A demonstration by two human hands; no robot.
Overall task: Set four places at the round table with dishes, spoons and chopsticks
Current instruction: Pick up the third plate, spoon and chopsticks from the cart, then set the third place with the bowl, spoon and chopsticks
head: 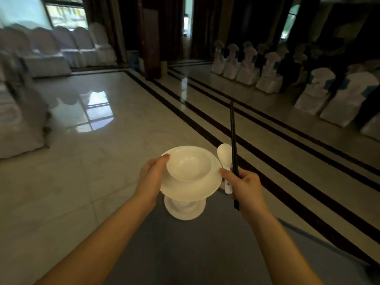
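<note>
White porcelain fills my hands: my left hand (153, 175) grips a plate (191, 187) carrying a bowl (189, 163), my right hand (244, 187) is closed around a spoon (225, 156) and dark chopsticks (233, 132), above polished floor tiles (102, 161); covered chairs (267, 73) beyond.

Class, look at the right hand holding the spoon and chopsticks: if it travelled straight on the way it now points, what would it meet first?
Nothing close. The right hand points forward and slightly up the picture, the chopsticks leading; ahead lies only polished floor, then probably the covered chairs far off. Depth is uncertain.
</note>
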